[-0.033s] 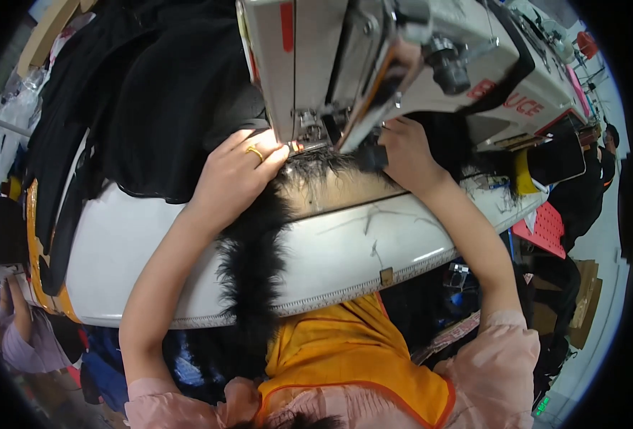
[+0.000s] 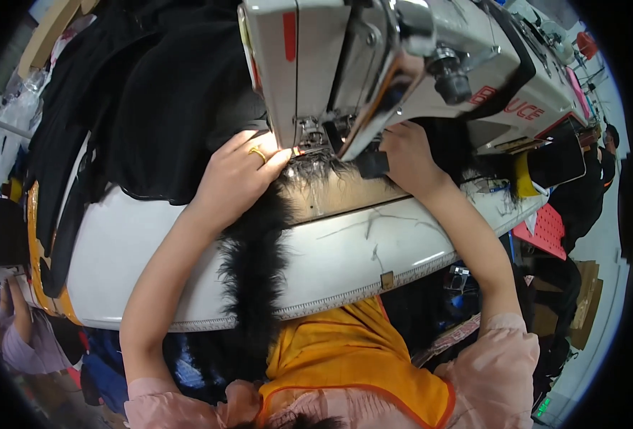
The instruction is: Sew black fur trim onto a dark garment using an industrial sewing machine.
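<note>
My left hand (image 2: 238,179), with a ring, is closed on a black fur trim (image 2: 252,264) just left of the needle area (image 2: 309,143) of a white sewing machine (image 2: 281,64). The trim hangs across the table's front edge. My right hand (image 2: 411,161) is right of the needle, beside a dark machine part; its curled fingertips are partly hidden among black material, so what they grip is unclear. Loose dark fur lies under the presser foot and on the tan plate (image 2: 331,196) between my hands.
Black fabric (image 2: 166,93) covers the left of the white table (image 2: 130,257), near a clear plastic bag (image 2: 9,121). A pink perforated tray (image 2: 538,232) is at the right, near cardboard (image 2: 585,300). A co-worker in lilac (image 2: 34,343) is at lower left; another person in dark clothing (image 2: 606,161) is far right.
</note>
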Motion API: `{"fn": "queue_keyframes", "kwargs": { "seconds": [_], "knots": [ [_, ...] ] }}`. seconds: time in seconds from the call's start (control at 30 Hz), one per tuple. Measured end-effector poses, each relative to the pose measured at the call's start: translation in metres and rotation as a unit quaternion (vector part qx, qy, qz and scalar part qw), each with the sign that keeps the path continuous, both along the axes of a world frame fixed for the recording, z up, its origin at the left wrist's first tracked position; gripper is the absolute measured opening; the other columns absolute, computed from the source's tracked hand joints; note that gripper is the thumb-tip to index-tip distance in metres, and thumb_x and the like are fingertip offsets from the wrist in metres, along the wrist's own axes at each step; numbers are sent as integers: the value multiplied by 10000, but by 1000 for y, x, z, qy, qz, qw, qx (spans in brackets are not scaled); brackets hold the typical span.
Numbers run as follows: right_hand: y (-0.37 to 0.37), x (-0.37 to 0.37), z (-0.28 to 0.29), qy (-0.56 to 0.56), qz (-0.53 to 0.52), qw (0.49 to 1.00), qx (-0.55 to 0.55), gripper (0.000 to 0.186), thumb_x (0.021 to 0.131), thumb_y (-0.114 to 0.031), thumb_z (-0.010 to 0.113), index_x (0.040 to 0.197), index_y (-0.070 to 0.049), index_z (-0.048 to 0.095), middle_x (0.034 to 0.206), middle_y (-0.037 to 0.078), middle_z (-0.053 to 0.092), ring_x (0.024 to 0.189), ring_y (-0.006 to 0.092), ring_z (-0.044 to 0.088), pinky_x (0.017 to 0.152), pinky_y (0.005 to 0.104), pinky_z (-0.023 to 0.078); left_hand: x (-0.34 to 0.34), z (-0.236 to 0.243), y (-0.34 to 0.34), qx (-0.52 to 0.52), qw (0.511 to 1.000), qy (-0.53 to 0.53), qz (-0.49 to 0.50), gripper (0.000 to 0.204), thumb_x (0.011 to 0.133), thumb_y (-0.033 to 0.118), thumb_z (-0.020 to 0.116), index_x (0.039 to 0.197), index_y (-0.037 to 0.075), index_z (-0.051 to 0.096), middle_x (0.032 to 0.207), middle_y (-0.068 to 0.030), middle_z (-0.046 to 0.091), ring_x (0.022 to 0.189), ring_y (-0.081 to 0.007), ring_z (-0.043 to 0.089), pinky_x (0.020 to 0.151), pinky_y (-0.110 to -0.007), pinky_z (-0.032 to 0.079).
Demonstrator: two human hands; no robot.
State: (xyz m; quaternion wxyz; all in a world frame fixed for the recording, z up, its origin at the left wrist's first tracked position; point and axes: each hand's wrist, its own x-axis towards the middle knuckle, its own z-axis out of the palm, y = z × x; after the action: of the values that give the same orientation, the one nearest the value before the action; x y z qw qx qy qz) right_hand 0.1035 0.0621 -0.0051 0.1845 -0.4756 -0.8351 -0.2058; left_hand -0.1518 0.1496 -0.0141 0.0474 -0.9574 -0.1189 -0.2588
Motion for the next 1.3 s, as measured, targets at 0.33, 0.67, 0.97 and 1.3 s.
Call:
{"fn": "queue_keyframes", "kwargs": {
  "seconds": [0.33,0.67,0.97,1.3],
  "knots": [
    [5,-5,0,41,-18,999,13,139,672,-123,577,803,-133,621,811,-20,594,804,137,596,678,260,484,5,1,2,20,999,17,26,238,726,99,587,944,77,679,836,-49,605,898,-189,587,918,-325,444],
    [8,-8,-7,48,-46,998,11,160,696,-159,606,845,-126,651,826,-21,614,795,145,608,683,268,485,11,6,-17,77,988,63,120,179,724,72,553,868,15,644,929,-99,586,1006,-234,535,917,-335,429],
    [9,-24,27,-70,-131,974,-173,168,759,-126,550,896,-125,647,796,5,599,781,160,612,649,261,486,-1,1,0,15,972,142,186,361,797,55,474,1150,69,546,1236,-117,501,1198,-257,447,1047,-466,315],
    [-63,-49,41,-211,-91,971,-65,466,776,-134,500,1237,-70,522,1256,29,526,1109,225,506,956,441,372,-11,11,-44,-29,992,123,9,463,794,91,566,1253,76,511,1237,-64,504,1189,-231,459,1063,-468,308]
  ]
}}
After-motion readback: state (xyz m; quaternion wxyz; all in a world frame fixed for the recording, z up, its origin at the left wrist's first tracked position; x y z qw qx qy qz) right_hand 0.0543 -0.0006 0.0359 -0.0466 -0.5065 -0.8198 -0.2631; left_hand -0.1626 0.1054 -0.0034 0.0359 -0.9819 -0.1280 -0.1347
